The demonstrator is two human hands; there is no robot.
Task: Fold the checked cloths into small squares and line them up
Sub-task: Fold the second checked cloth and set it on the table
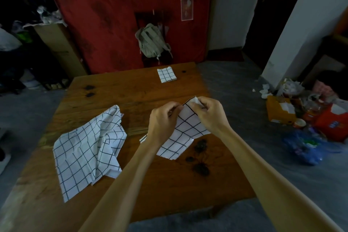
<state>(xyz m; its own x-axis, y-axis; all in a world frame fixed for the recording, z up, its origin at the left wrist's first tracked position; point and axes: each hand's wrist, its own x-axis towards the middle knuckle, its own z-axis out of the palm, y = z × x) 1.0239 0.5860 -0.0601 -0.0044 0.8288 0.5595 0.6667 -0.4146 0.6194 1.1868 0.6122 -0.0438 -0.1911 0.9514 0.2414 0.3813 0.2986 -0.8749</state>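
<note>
Worn brown wooden table (146, 88), grain plain, dark burnt-looking blotches near the right edge and the far left part. Near the left edge, a loose white cotton cloth with thin black checks (88, 149), crumpled and creased, lying flat but unfolded. Just right of the middle, a second white black-checked cloth (185, 128), partly folded, lower part trailing onto the wood, upper corner lifted off it. Left hand (162, 120) curled closed, fingertips pinching the cloth's top edge from the left. Right hand (209, 111) likewise closed, thumb and fingers nipping the raised corner from the right, both hands close together at that corner. Cloth hanging below and between the wrists. Toward the far edge, right of centre, a small folded square of checked cloth (167, 75), flat and neat, well apart from the hands. Beyond the table, a pale green fabric backpack (152, 43) slumped on a dark chair before a red hanging. Paper litter and orange boxes on the grey floor at right.
</note>
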